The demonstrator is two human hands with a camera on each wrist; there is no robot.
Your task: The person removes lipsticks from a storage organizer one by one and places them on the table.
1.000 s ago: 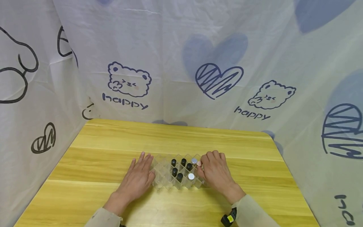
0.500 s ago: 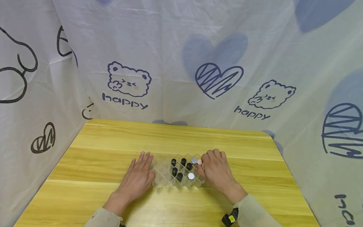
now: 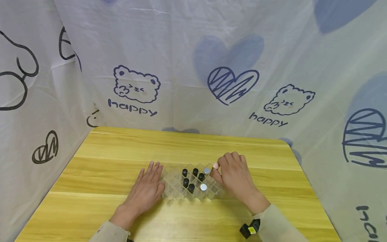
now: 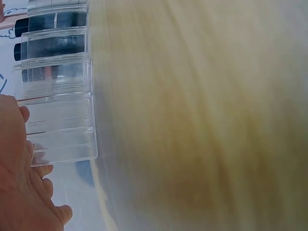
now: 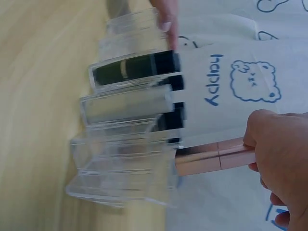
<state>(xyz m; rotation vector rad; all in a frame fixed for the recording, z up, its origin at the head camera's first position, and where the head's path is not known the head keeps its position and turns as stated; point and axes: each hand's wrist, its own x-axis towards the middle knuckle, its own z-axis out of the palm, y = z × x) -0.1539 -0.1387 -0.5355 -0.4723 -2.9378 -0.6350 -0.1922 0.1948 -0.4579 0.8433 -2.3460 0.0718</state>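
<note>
A clear lipstick organizer (image 3: 173, 192) with diamond-shaped slots stands on the table between both hands. My left hand (image 3: 147, 186) rests along its left end, fingers straight, thumb at the rim. Above the right end, my right hand (image 3: 237, 176) pinches a rose-gold lipstick tube (image 5: 216, 156) by its upper end. In the right wrist view the tube's lower end is right at the slot openings. Several black-capped lipsticks (image 3: 191, 188) stand in the middle slots. Two silver-topped ones, a nearer lipstick (image 3: 203, 187) and a farther lipstick (image 3: 207, 170), stand toward the right.
The wooden table (image 3: 127, 144) extends around the organizer, its back edge meeting a white printed cloth (image 3: 181, 67). More cloth hangs at the left and right sides. A black wrist device (image 3: 250, 229) sits at the right sleeve.
The right hand has moved slightly right and away from the person, raising the rose-gold lipstick out of the organizer's right end. The left hand has stayed in place.
</note>
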